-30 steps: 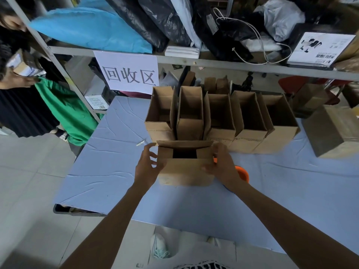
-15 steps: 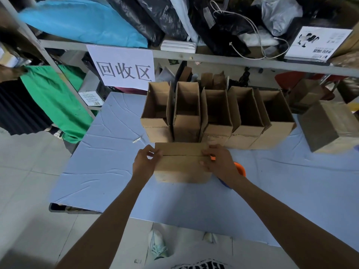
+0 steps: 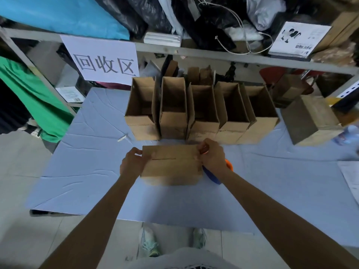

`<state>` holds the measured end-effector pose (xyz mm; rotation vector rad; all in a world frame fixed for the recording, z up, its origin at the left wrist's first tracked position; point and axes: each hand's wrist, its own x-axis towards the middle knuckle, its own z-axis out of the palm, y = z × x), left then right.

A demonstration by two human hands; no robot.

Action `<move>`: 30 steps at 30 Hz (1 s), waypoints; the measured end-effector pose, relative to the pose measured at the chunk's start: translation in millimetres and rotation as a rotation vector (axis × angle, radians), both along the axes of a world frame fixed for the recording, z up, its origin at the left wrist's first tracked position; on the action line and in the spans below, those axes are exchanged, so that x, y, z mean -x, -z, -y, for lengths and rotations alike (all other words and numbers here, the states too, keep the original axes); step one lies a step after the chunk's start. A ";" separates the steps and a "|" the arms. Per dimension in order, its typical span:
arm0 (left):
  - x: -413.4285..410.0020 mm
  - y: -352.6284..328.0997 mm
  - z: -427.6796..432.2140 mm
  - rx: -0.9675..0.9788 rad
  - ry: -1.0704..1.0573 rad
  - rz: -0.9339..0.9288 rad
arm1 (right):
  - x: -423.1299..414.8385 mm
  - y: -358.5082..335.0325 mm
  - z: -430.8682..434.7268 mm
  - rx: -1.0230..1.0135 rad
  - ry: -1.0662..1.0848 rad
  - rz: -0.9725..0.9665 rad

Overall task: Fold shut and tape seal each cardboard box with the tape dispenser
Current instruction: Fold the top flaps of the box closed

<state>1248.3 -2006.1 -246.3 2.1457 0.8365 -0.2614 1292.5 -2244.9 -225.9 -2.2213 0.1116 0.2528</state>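
Bare forearms (image 3: 108, 206), mint-green laced sneakers (image 3: 149, 243), grey garment (image 3: 180, 257)

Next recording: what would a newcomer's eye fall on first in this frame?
The closed cardboard box at the near middle of the blue table, its left end held by the left hand while the right hand grips an orange and blue tape dispenser at its right end. Behind it stands a row of five open boxes, and a white sign hangs from the shelf rail at upper left.
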 end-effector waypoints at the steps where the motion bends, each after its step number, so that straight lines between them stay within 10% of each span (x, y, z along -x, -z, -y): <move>1: -1.3 -0.8 1.2 -0.011 -0.011 -0.003 | -3.2 3.1 4.3 -0.050 0.006 -0.019; 10: 2.9 4.8 -2.1 -0.054 0.044 0.103 | 9.4 49.5 29.6 0.392 -0.055 -0.198; 21: -3.9 -4.9 -6.1 0.021 0.173 0.069 | 12.2 65.5 37.9 0.302 0.149 -0.185; 30: -3.5 -10.5 37.1 -0.047 0.278 0.087 | -25.5 -21.0 87.4 0.223 -0.133 -0.113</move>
